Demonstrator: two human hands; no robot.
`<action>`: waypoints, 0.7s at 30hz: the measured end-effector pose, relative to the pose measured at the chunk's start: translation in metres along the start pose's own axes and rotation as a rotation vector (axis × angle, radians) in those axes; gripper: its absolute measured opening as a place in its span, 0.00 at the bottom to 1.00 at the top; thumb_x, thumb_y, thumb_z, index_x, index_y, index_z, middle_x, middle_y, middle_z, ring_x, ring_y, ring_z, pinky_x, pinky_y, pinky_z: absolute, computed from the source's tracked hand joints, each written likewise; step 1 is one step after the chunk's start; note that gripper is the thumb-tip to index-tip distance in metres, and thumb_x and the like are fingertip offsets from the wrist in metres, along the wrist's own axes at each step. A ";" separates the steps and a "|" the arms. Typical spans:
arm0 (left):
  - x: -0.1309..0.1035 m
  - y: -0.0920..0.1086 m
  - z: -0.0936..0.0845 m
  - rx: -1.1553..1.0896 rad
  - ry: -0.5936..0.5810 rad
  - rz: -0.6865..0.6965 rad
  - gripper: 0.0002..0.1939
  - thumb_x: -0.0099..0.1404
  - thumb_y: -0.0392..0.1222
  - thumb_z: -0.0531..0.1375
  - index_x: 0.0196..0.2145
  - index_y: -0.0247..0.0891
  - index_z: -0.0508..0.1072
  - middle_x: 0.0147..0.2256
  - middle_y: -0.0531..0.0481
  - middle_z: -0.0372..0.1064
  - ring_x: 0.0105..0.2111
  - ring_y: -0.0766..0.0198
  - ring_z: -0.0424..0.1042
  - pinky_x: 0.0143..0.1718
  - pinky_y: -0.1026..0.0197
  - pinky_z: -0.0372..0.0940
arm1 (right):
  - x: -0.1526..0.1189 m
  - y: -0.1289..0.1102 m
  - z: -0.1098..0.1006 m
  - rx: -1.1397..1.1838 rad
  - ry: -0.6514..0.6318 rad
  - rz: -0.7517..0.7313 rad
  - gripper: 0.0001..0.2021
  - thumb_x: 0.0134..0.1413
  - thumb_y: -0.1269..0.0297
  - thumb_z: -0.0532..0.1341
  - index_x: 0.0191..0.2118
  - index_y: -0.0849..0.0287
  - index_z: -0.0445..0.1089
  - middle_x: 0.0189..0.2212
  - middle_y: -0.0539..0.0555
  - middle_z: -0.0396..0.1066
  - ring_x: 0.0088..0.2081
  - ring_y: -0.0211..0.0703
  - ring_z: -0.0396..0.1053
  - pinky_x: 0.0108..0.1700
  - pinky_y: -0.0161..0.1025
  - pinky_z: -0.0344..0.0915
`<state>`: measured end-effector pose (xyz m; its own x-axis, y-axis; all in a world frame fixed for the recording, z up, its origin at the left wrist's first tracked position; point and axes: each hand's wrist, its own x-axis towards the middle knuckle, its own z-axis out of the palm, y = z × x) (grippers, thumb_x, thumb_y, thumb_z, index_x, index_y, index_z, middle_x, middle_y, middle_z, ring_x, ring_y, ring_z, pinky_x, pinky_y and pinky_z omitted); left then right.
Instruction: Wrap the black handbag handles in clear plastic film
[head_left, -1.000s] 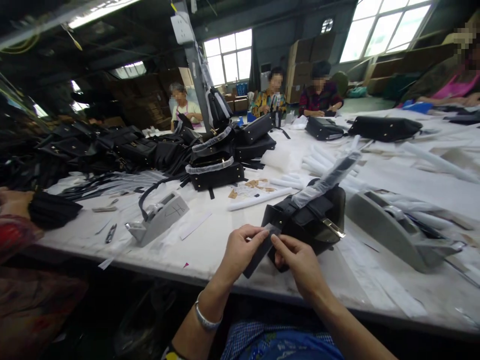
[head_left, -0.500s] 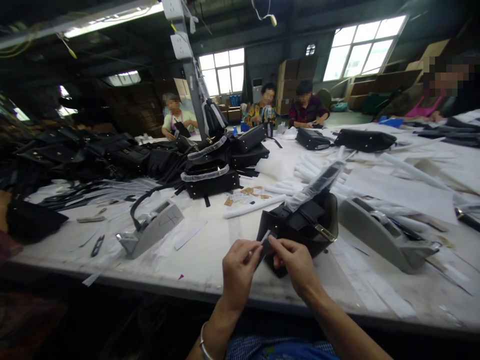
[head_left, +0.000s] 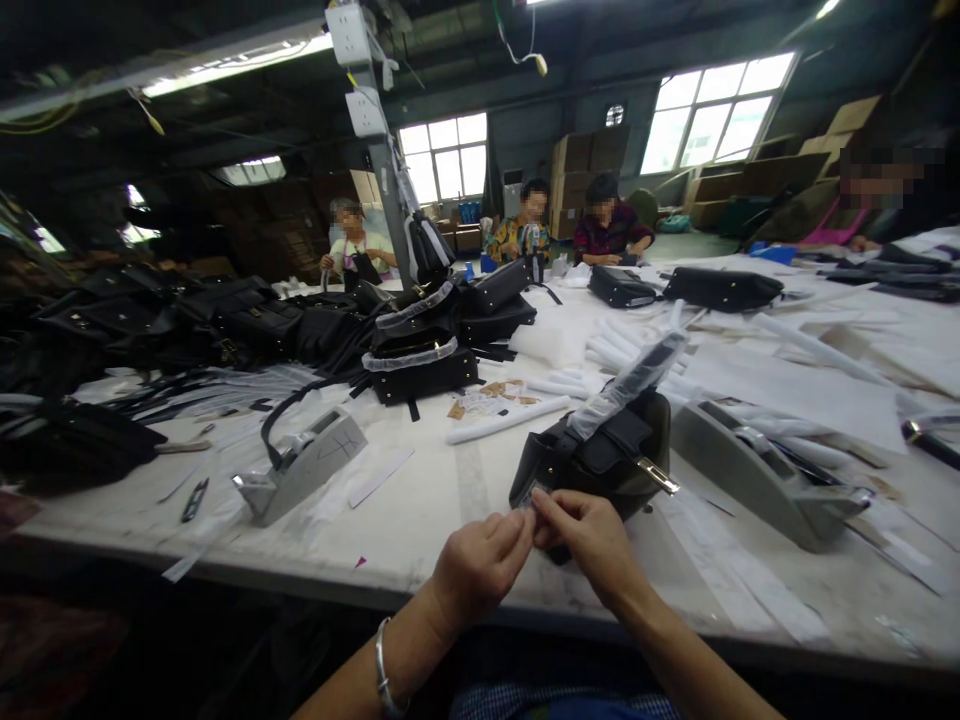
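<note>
A black bag (head_left: pixel 600 455) stands open near the table's front edge, its handle (head_left: pixel 630 385) wrapped in clear film and a gold clasp (head_left: pixel 658 477) on its right side. My left hand (head_left: pixel 484 560) is closed in a pinch in front of the bag's left corner. Close against it, my right hand (head_left: pixel 581 535) pinches too. Between the fingertips of both hands is a small piece of clear film (head_left: pixel 531 497), over the end of a dark strap at the bag's side.
Grey tape dispensers stand left (head_left: pixel 304 465) and right (head_left: pixel 765 475). Small cutters (head_left: pixel 195 500) lie at left. Black bags (head_left: pixel 424 372) are stacked behind, paper rolls (head_left: pixel 510 420) nearer. People sit across the table (head_left: pixel 405 450).
My left hand has moved slightly right and down, its forearm now lower and more slanted. The dark strap shows less between my fingers. The hand at the far left edge has gone from view.
</note>
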<state>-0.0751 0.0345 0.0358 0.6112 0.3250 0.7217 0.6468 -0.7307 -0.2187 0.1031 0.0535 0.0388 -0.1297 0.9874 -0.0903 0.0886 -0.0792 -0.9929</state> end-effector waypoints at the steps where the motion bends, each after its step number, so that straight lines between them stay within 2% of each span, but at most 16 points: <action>1: 0.000 0.003 -0.002 -0.055 -0.025 -0.033 0.12 0.68 0.29 0.56 0.48 0.27 0.74 0.36 0.41 0.77 0.29 0.60 0.75 0.28 0.61 0.71 | 0.000 0.001 -0.001 -0.006 -0.013 -0.013 0.26 0.53 0.40 0.63 0.23 0.62 0.74 0.19 0.55 0.74 0.23 0.40 0.71 0.31 0.35 0.67; 3: 0.000 0.008 -0.007 -0.237 -0.087 -0.184 0.11 0.68 0.31 0.57 0.47 0.33 0.74 0.34 0.45 0.76 0.30 0.61 0.74 0.31 0.61 0.70 | 0.000 0.002 -0.002 0.029 -0.041 -0.016 0.27 0.54 0.40 0.61 0.23 0.62 0.72 0.19 0.55 0.74 0.23 0.40 0.71 0.31 0.35 0.67; 5: 0.004 0.010 -0.012 -0.428 -0.091 -0.458 0.09 0.70 0.36 0.56 0.44 0.39 0.76 0.34 0.48 0.74 0.32 0.62 0.73 0.33 0.62 0.69 | 0.000 0.003 -0.003 0.070 -0.058 -0.012 0.27 0.54 0.39 0.61 0.24 0.62 0.73 0.19 0.55 0.74 0.23 0.40 0.71 0.31 0.35 0.67; 8: 0.008 0.006 -0.013 -0.618 -0.061 -0.900 0.12 0.71 0.45 0.56 0.39 0.39 0.77 0.36 0.47 0.75 0.34 0.61 0.73 0.36 0.62 0.67 | 0.002 0.003 -0.005 0.039 -0.079 -0.027 0.27 0.56 0.39 0.60 0.25 0.62 0.73 0.19 0.54 0.74 0.22 0.39 0.69 0.30 0.34 0.65; 10: 0.009 0.004 -0.007 -0.794 -0.149 -1.093 0.15 0.69 0.51 0.57 0.36 0.38 0.78 0.33 0.46 0.76 0.33 0.60 0.74 0.35 0.61 0.67 | 0.004 0.003 -0.006 -0.028 -0.081 -0.062 0.27 0.58 0.40 0.58 0.25 0.62 0.74 0.18 0.54 0.73 0.21 0.37 0.68 0.27 0.32 0.62; 12: 0.006 0.005 0.002 -1.023 -0.239 -1.229 0.19 0.66 0.56 0.60 0.36 0.36 0.78 0.30 0.46 0.75 0.30 0.60 0.73 0.32 0.62 0.68 | 0.006 0.004 -0.006 -0.090 -0.065 -0.099 0.27 0.60 0.42 0.58 0.24 0.62 0.74 0.17 0.53 0.72 0.20 0.36 0.66 0.26 0.32 0.59; 15: 0.002 0.016 0.014 -1.207 -0.198 -1.401 0.25 0.58 0.63 0.64 0.36 0.35 0.76 0.27 0.47 0.74 0.28 0.60 0.72 0.26 0.63 0.67 | 0.004 0.006 -0.007 -0.103 -0.059 -0.114 0.26 0.61 0.44 0.58 0.23 0.62 0.74 0.17 0.52 0.71 0.18 0.34 0.66 0.24 0.31 0.59; 18: 0.002 0.033 0.019 -1.166 -0.082 -1.508 0.27 0.51 0.64 0.67 0.35 0.36 0.75 0.27 0.48 0.73 0.29 0.60 0.72 0.24 0.65 0.66 | -0.006 0.007 -0.014 -0.050 -0.164 -0.101 0.24 0.61 0.46 0.58 0.25 0.63 0.74 0.21 0.53 0.74 0.19 0.35 0.68 0.23 0.30 0.61; 20: 0.004 0.042 0.019 -1.089 -0.026 -1.556 0.29 0.50 0.65 0.68 0.36 0.36 0.75 0.26 0.50 0.72 0.26 0.62 0.70 0.23 0.66 0.64 | -0.015 0.004 -0.031 -0.062 -0.208 -0.144 0.22 0.60 0.48 0.59 0.27 0.62 0.76 0.23 0.53 0.75 0.19 0.36 0.70 0.23 0.31 0.63; 21: 0.005 0.045 0.019 -1.058 -0.019 -1.578 0.30 0.49 0.65 0.68 0.37 0.36 0.74 0.24 0.51 0.71 0.22 0.64 0.67 0.21 0.67 0.62 | -0.020 0.002 -0.045 -0.101 -0.165 -0.187 0.20 0.61 0.49 0.60 0.28 0.61 0.77 0.23 0.53 0.76 0.20 0.37 0.71 0.24 0.32 0.65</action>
<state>-0.0342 0.0150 0.0169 -0.1672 0.9702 -0.1753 0.0406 0.1845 0.9820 0.1506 0.0402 0.0425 -0.3114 0.9474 0.0741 0.1454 0.1246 -0.9815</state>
